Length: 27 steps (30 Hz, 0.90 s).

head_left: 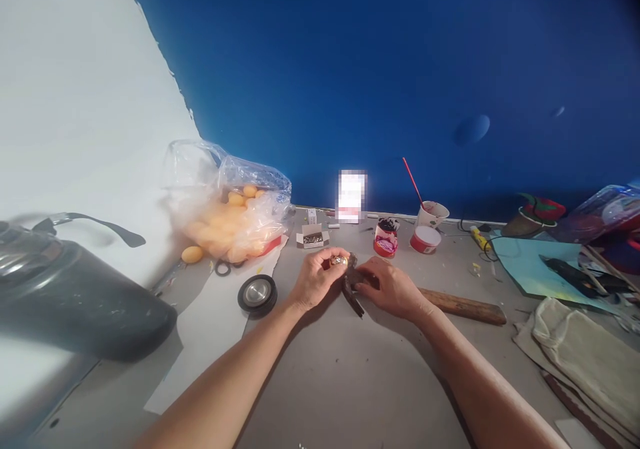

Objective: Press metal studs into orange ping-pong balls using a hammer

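Observation:
A claw hammer lies on the grey table, its dark metal head [354, 289] between my hands and its wooden handle [465, 306] running off to the right under my right forearm. My right hand [387, 282] has its fingers closed round the head from the right. Between the thumb and fingers of my left hand [320, 277] is a small shiny gold-coloured round piece [339, 261], held close against the hammer head. Its exact kind is too small to tell. Just behind my left hand stands an open small box [313, 239] with shiny metal bits in it.
Left are a black round lid [257, 294], a clear bag of orange balls [225, 222], a loose ball [192, 255] and a big dark bottle [75, 296]. Behind stand a lit, blurred screen [351, 196], a printed tub [385, 239] and a paper cup [433, 214]. Cloth gloves [585, 356] lie right.

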Motion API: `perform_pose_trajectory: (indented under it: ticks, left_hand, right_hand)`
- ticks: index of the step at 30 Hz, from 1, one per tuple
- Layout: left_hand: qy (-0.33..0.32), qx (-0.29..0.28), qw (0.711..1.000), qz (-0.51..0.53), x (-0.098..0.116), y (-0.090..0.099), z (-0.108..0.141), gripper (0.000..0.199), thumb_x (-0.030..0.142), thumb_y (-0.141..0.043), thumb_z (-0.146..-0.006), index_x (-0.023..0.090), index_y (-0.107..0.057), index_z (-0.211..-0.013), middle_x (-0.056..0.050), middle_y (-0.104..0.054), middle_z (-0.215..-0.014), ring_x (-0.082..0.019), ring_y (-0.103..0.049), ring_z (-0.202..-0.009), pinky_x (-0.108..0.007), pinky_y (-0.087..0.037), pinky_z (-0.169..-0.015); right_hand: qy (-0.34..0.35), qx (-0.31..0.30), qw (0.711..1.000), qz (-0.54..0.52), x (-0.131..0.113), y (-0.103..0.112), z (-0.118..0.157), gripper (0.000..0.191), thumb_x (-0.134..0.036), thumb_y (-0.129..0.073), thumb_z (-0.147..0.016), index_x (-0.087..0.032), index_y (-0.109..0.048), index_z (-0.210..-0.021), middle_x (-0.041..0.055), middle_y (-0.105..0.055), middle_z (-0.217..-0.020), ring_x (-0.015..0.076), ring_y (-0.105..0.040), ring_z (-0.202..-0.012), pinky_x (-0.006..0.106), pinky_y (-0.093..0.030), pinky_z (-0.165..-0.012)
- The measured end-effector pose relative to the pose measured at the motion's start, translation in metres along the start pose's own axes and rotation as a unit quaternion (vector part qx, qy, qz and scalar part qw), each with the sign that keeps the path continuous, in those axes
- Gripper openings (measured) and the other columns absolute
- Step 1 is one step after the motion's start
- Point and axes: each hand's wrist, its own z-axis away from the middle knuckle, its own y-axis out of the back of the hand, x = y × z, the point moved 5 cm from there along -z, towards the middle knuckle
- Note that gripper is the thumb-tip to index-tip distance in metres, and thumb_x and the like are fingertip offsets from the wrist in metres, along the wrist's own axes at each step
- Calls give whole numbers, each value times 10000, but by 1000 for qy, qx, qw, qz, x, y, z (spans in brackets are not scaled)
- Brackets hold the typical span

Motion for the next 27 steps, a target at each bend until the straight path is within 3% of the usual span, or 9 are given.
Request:
perform_pose_trajectory:
  ticks: [3, 10, 13, 16, 20, 27]
  left_hand:
    - [-15, -26, 999, -35, 0, -5, 2, 172, 305, -696, -781, 184, -769, -880, 34, -536, -633, -117, -444, -572, -237, -376, -546]
    - [-30, -15, 998, -50, -2, -4, 2, 146, 303, -706, -784, 184, -777, -832, 25, -547, -608, -120, -465, -561, -233, -392, -535]
    - [15, -6, 1000, -3, -12, 0, -2, 306, 457, -713, -844, 166, -801, -874, -3, -606, -600, -129, -510, -527, -242, -414, -499]
    - [77, 6, 994, 78, -26, 5, -6, 495, 587, -684, -868, 145, -786, -1066, -2, -598, -527, -141, -518, -452, -252, -403, -447]
    - [103, 0, 982, 160, -37, 8, -11, 487, 500, -704, -851, 146, -733, -1184, -19, -657, -592, -160, -583, -490, -263, -430, -454]
    - [115, 7, 976, 183, -33, 7, -12, 505, 237, -753, -725, 142, -696, -1217, -34, -712, -737, -149, -651, -572, -268, -516, -528]
  right_hand:
    - [-10, 20, 1000, -23, 2, 1, -1, 157, -316, -622, -946, -204, -711, -1013, 40, -698, -958, 199, -635, -887, 301, -432, -774]
    - [-9, 22, 1000, 0, 6, -5, -3, 199, -290, -559, -998, -211, -742, -989, 54, -729, -984, 202, -660, -930, 310, -463, -825]
    - [-11, 20, 1000, 14, 5, -5, -3, 194, -288, -571, -992, -210, -749, -986, 57, -735, -989, 202, -657, -925, 310, -461, -821]
    - [-12, 17, 999, 24, 2, -3, -2, 190, -285, -578, -996, -204, -750, -983, 59, -735, -986, 202, -651, -916, 306, -450, -805]
    - [-21, 6, 999, 36, 1, -2, -2, 195, -288, -578, -1012, -204, -752, -994, 58, -731, -993, 194, -648, -915, 295, -436, -786]
    - [-28, -2, 999, 36, 1, -2, -4, 197, -293, -578, -1019, -207, -746, -961, 45, -713, -965, 180, -640, -881, 275, -410, -751]
